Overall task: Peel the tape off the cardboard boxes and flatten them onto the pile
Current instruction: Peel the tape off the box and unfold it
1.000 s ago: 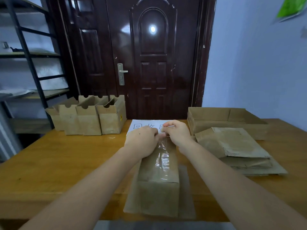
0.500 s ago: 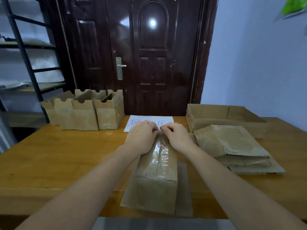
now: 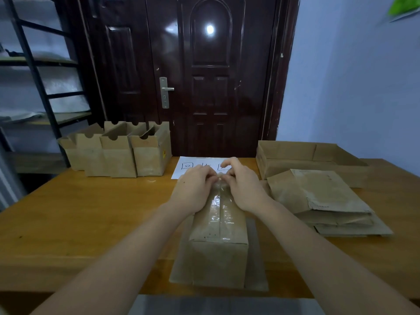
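Cardboard box (image 3: 218, 233): both hands' fingers remain pinched on tape (image 3: 221, 206) at its far end, right index now raised.

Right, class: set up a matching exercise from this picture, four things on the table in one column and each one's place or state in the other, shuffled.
Things:
1. taped box
2. open boxes
3. flattened pile
4. white paper

Places or states:
A. far left of the table, standing in a row
B. right side, stacked flat
C. under both hands, at the near edge
D. lying flat beyond the hands, by the door

Pairs: 1-C, 2-A, 3-B, 4-D
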